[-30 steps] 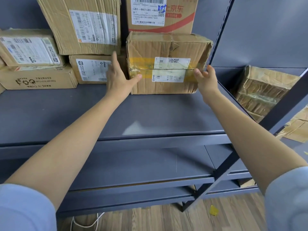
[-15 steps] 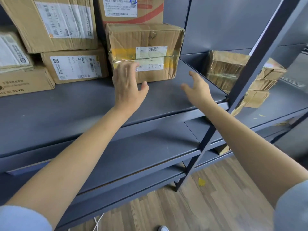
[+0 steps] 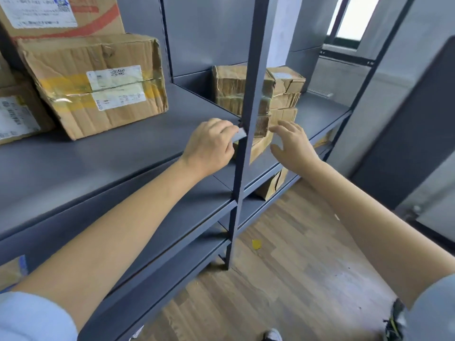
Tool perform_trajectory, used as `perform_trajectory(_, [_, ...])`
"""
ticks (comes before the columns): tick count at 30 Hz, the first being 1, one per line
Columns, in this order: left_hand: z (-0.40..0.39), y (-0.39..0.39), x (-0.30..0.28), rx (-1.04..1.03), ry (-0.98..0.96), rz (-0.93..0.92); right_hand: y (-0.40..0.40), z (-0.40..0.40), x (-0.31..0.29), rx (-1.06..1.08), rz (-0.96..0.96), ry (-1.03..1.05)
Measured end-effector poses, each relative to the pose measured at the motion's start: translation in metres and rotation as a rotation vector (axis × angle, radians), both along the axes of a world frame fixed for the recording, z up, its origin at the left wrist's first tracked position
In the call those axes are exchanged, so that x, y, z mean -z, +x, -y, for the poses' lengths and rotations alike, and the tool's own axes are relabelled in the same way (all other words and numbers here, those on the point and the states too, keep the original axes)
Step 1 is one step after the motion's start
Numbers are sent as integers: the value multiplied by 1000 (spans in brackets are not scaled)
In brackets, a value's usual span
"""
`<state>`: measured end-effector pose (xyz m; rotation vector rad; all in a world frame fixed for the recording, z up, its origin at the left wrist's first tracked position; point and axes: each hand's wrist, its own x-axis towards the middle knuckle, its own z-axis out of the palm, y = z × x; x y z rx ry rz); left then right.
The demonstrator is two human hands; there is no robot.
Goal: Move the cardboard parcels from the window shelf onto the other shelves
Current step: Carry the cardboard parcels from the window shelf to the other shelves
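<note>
A stack of worn cardboard parcels (image 3: 230, 89) stands on the grey window shelf (image 3: 317, 112) to the right, partly hidden by a shelf post (image 3: 253, 70). My right hand (image 3: 291, 143) reaches toward that stack with fingers spread, just short of the lowest parcel (image 3: 258, 147), and holds nothing. My left hand (image 3: 211, 143) hovers at the corner of the left shelf (image 3: 98, 163), fingers loosely curled by the post, empty. The yellow-taped parcel (image 3: 98, 87) sits on the left shelf, away from both hands.
More parcels are piled on the left shelf: a red-striped box (image 3: 61, 16) on top, a labelled box (image 3: 17, 114) at far left. Another parcel (image 3: 270, 185) lies on a lower right shelf. Wood floor below holds a yellow scrap (image 3: 256, 243).
Both hands let go of the yellow-taped parcel and moved right, toward the window shelf stack. My view has swung right as well.
</note>
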<state>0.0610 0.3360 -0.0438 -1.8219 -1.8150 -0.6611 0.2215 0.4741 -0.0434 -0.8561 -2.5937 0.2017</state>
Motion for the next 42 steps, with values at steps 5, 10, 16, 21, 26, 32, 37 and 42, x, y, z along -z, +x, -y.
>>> perform_trajectory(5, [-52, 40, 7, 121, -57, 29, 44, -42, 12, 162, 77, 28])
perform_trajectory(10, [-117, 74, 19, 143, -175, 31, 85, -96, 19, 261, 87, 21])
perform_trajectory(16, [-190, 103, 31, 113, -176, 40, 125, -171, 27, 286, 204, 174])
perform_trajectory(21, [-235, 117, 36, -157, -293, 69, 124, -223, 33, 206, 227, 154])
perform_trajectory(26, [-276, 93, 46, -391, -494, 48, 107, -269, 43, 125, 195, 64])
perform_trajectory(32, [-328, 33, 46, -517, -418, 295, 67, -334, 56, 103, 237, 61])
perform_trajectory(37, [-349, -27, 51, -692, -1, 643, 3, -379, 58, -6, 216, -37])
perform_trajectory(42, [-354, -86, 62, -990, 398, 984, -89, -392, 56, -203, 192, -157])
